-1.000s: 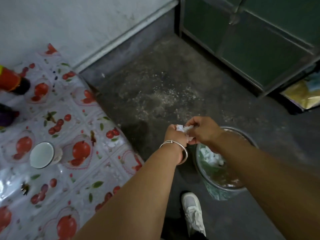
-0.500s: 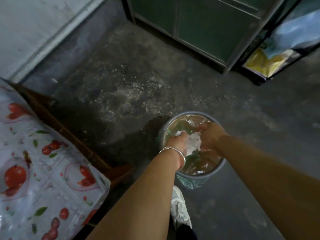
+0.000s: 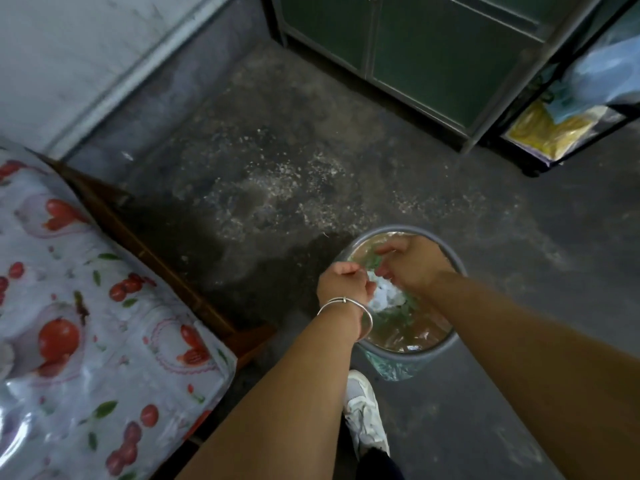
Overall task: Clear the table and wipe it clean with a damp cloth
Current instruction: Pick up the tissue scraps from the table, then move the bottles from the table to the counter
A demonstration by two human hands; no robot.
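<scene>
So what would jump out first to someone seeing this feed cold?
Both hands over the lined waste bin at lower centre: the left hand, with a silver bangle on its wrist, and the right hand, with crumpled white paper in the bin just below them. At left, the table's bright fruit-print cover.

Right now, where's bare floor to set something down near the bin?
Free: the floor between table edge, wall and green cabinet, and right of the bin. Crowded: over the bin, left hand and right hand above white paper.
</scene>
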